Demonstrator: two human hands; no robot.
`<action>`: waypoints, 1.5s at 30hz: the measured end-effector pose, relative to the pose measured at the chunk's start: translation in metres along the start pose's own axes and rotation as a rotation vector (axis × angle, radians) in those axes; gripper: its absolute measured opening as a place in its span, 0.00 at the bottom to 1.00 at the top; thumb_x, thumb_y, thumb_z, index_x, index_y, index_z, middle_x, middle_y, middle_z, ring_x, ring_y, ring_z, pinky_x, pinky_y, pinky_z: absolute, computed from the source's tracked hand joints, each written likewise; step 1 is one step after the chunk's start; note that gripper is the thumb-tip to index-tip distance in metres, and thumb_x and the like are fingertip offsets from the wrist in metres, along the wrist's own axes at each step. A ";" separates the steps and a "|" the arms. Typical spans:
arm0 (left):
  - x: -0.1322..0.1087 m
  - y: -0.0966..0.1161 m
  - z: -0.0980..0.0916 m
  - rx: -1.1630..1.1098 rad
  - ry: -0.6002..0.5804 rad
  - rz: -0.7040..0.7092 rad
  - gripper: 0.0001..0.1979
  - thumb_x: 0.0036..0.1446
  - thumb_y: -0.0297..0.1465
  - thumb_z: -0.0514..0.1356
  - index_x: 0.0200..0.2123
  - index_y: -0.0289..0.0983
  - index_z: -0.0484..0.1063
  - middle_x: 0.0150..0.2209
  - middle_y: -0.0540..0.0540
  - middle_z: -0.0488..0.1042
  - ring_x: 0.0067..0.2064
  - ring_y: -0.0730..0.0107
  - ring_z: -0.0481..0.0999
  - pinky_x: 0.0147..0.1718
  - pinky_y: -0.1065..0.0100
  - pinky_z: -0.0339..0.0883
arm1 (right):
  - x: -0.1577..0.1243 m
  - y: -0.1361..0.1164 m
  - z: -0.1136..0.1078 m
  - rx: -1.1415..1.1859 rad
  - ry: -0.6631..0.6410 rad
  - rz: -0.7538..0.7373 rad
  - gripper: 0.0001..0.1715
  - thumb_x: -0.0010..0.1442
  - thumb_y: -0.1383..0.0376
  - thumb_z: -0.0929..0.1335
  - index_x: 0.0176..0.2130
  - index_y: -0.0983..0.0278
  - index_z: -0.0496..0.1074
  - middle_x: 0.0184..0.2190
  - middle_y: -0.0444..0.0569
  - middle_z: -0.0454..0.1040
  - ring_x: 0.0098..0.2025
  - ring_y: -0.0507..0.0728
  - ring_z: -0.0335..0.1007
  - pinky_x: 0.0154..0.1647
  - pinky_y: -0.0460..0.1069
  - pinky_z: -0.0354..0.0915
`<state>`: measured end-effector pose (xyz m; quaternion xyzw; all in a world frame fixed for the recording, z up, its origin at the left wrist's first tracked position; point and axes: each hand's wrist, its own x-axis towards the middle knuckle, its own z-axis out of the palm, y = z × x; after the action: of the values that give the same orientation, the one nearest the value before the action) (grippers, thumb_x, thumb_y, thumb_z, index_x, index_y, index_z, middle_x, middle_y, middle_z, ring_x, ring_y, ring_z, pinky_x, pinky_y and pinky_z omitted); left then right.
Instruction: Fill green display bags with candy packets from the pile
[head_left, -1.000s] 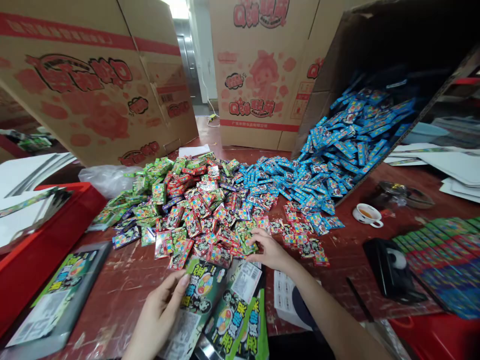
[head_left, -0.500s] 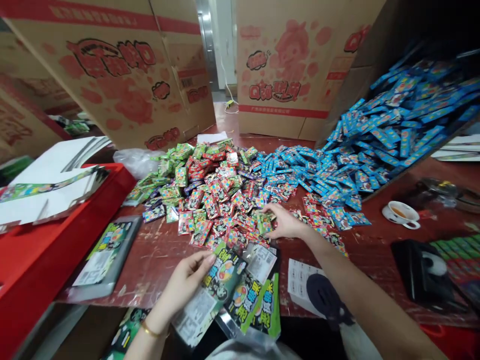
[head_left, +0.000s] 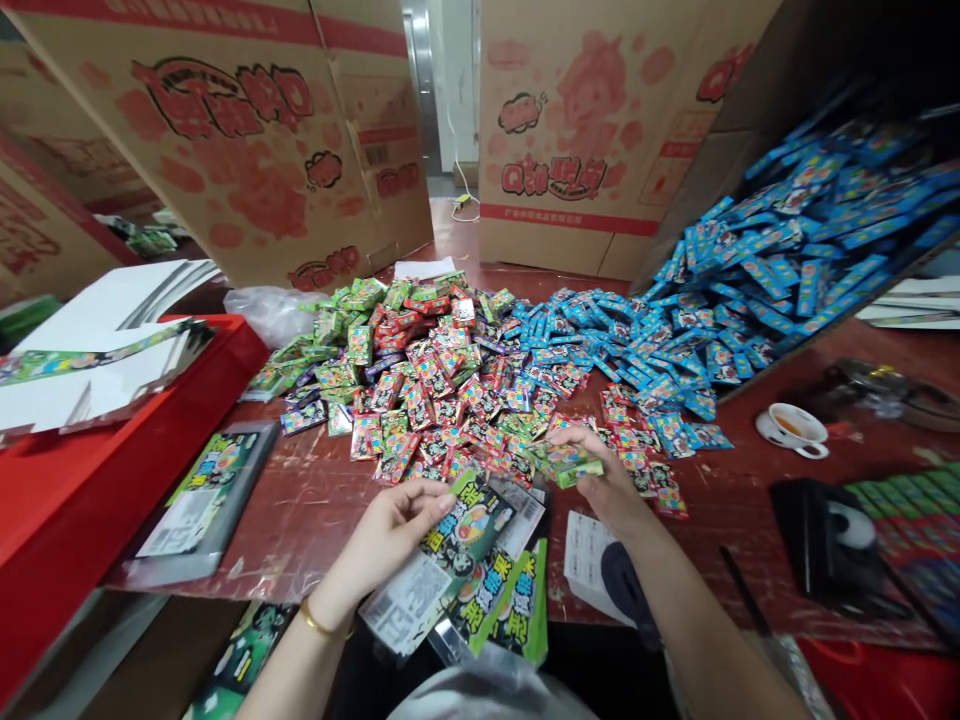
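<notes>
My left hand [head_left: 401, 530], with a gold bangle at the wrist, pinches a dark green printed bag [head_left: 469, 530] near the table's front edge. More of these bags [head_left: 517, 605] lie fanned out under it, over my lap. To the right, my right hand [head_left: 611, 485] is closed on a small green candy packet [head_left: 574, 468] at the near edge of a heap; whether it holds more than one I cannot tell. The heap is made of red packets [head_left: 431, 375], green packets [head_left: 360, 300] and blue packets [head_left: 600, 325].
A tipped carton [head_left: 720, 180] spills blue packets at right. Nearby are a cup [head_left: 793, 428], a black device [head_left: 817, 545] and a label sheet [head_left: 589, 555]. At left stand a red tray [head_left: 187, 400] and a bag stack [head_left: 206, 495]. Printed cartons [head_left: 360, 130] stand behind.
My right hand has drawn right and slightly nearer with the green packet, which now lies flatter. My left hand and its bag have shifted a little right and up.
</notes>
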<state>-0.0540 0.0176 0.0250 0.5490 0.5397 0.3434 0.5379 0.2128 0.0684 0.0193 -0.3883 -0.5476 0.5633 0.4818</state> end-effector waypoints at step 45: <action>-0.003 0.004 0.033 -0.017 -0.051 0.060 0.15 0.56 0.37 0.59 0.43 0.36 0.75 0.34 0.45 0.80 0.33 0.67 0.76 0.33 0.71 0.67 | -0.023 0.003 0.042 -0.598 -0.115 -0.279 0.08 0.53 0.60 0.71 0.26 0.62 0.73 0.54 0.50 0.60 0.56 0.63 0.55 0.55 0.58 0.55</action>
<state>-0.0222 0.0080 0.0233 0.5690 0.5062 0.3496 0.5456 0.1772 0.0359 0.0184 -0.4012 -0.7629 0.3270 0.3873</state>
